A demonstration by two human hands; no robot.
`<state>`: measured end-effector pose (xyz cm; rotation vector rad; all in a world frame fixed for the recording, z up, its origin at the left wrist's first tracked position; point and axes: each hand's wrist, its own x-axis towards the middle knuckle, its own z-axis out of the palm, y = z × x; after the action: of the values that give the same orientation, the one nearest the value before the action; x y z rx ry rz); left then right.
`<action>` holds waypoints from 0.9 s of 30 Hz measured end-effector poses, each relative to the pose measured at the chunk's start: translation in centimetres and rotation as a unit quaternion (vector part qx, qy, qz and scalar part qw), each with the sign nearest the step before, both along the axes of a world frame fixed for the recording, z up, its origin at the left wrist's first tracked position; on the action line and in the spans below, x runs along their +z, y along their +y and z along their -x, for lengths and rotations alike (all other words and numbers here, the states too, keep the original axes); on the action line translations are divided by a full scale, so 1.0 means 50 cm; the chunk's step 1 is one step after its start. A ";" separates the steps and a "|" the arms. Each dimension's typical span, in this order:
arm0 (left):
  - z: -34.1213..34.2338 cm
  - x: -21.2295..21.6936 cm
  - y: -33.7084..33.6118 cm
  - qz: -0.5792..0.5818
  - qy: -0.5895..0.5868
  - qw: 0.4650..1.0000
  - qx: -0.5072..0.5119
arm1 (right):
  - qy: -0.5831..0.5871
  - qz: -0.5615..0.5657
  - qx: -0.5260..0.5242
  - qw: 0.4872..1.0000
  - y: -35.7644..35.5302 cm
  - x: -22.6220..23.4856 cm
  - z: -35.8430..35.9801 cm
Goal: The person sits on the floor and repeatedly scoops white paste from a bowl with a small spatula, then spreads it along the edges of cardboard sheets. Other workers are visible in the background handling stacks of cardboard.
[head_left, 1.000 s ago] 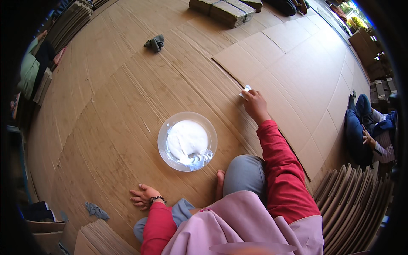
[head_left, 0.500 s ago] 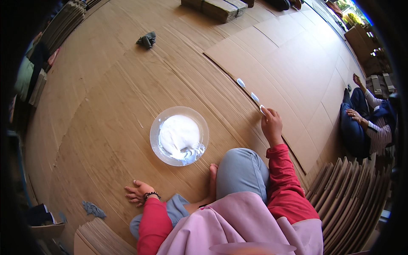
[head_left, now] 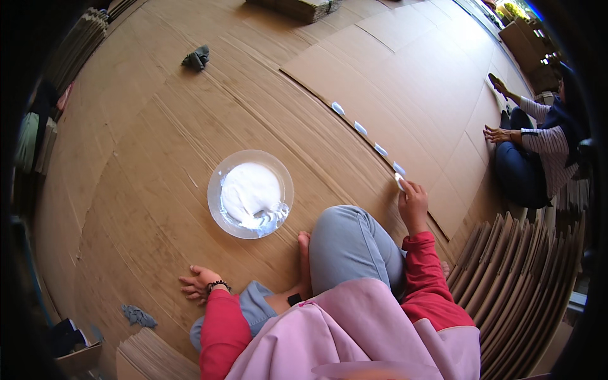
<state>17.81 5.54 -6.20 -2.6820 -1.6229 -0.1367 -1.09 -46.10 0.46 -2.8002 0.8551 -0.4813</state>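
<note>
I sit on a floor of flattened cardboard. My right hand [head_left: 413, 202] presses its fingertips, smeared with white paste, on the edge of a large cardboard sheet [head_left: 405, 88]. Several white paste dabs [head_left: 361, 128] run in a line along that edge toward my hand. My left hand [head_left: 197, 282] rests flat on the cardboard floor behind me, fingers spread, holding nothing. A clear round dish of white paste [head_left: 251, 193] stands in front of my knee, between both hands.
Another person [head_left: 538, 149] sits at the right with hands on the sheet. Stacked folded cartons [head_left: 525, 278] lean at my right. A dark rag [head_left: 196, 58] lies far left, a grey rag [head_left: 138, 315] near my left hand, and cardboard stacks [head_left: 297, 7] sit at the top.
My right hand has moved along the sheet's edge toward me, leaving a growing line of white dabs behind it. My left hand stays planted on the floor.
</note>
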 end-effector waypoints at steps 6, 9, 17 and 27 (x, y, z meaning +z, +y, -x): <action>0.000 -0.004 0.004 0.016 0.003 1.000 -0.001 | 0.050 0.064 -0.037 0.996 0.015 0.001 0.093; 0.000 -0.001 0.005 0.019 -0.003 1.000 -0.003 | 0.012 0.052 -0.035 0.998 0.022 0.020 0.115; 0.000 -0.010 0.010 0.008 0.006 1.000 -0.013 | -0.172 -0.072 0.067 0.980 -0.060 0.095 -0.162; -0.009 0.009 -0.003 0.010 0.031 0.999 -0.005 | 0.053 0.140 0.178 0.972 -0.085 0.020 -0.554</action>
<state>18.26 5.38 -5.75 -2.6804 -1.6025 -0.0359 26.62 -50.34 1.46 -3.1664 0.2997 -0.4248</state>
